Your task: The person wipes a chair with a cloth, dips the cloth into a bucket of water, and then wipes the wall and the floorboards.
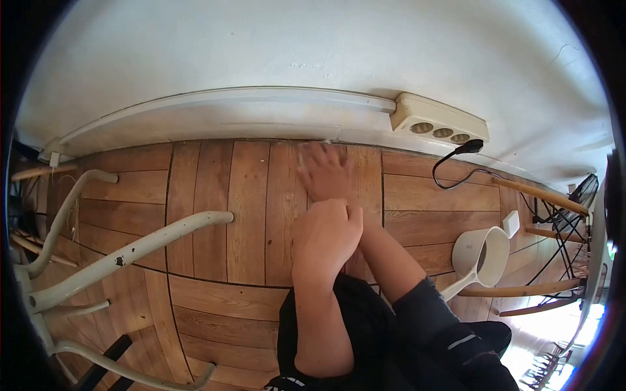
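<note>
My right hand (326, 171) lies palm down on the wooden floor (250, 195), close to the foot of the white wall (274, 45). Its fingers are spread and slightly blurred. Small pale marks show near the fingertips, too faint to identify; whatever is under the palm is hidden. Across the right wrist sits my left hand (328, 228), closed, its thumb side showing and its other fingers mostly hidden. It appears wrapped round that wrist.
A cream socket strip (438, 120) on the wall holds a black plug (471, 147) with its cable. To the right stand a white dipper (471, 251) with a handle, a small white block (511, 223) and wooden chair legs (521, 291). Cream metal legs (140, 247) reach in from the left.
</note>
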A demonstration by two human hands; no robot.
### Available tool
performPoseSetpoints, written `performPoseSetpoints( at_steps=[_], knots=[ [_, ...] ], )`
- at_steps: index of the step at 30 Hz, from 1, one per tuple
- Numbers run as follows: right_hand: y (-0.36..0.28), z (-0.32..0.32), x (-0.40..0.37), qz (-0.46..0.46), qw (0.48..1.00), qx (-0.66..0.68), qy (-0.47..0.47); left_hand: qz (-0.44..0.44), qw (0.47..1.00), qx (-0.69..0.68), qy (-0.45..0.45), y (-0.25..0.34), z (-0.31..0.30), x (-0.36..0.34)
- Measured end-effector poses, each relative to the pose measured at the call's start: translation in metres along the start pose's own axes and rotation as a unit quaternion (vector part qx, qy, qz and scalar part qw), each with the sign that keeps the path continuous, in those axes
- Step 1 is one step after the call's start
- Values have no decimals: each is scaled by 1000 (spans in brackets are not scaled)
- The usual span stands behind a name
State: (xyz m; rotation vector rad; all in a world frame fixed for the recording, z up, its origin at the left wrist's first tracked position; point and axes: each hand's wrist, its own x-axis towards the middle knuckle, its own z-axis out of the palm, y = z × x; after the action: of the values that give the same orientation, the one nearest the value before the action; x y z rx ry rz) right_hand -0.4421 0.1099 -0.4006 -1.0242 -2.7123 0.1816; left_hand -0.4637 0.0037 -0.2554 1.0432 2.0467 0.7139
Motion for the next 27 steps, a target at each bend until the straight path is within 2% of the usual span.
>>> performPoseSetpoints(
  at_steps=[2, 4, 8, 12, 16, 18, 19, 24, 27],
  knots=[
    [22, -23, -11, 57, 996, -17, -61, 2, 1000, 2, -6, 0, -3, -2],
    [55, -27, -30, 88, 992, -87, -1, 3, 1000, -1, -10, 0, -6, -3],
    [112, -51, -56, 162, 982, -95, -4, -24, 999, -5, -31, 2, -10, -6],
    [119, -42, -63, 227, 969, -101, 9, -11, 1000, 9, -17, 1, -6, -5],
    [94, -41, -87, 203, 973, -108, 10, -20, 999, -1, -39, 8, -8, -2],
    [81, -51, -104, 193, 976, -88, -53, -9, 999, 3, -31, 9, -6, -2],
    [83, -49, -105, 195, 975, -88, -55, -9, 999, 3, -33, 10, -5, -2],
    [97, -40, -76, 166, 983, -76, 3, -3, 999, 8, -35, 9, -1, -3],
    [104, -39, -63, 172, 981, -89, -7, -10, 999, -4, -51, 10, -4, -4]
  ],
)
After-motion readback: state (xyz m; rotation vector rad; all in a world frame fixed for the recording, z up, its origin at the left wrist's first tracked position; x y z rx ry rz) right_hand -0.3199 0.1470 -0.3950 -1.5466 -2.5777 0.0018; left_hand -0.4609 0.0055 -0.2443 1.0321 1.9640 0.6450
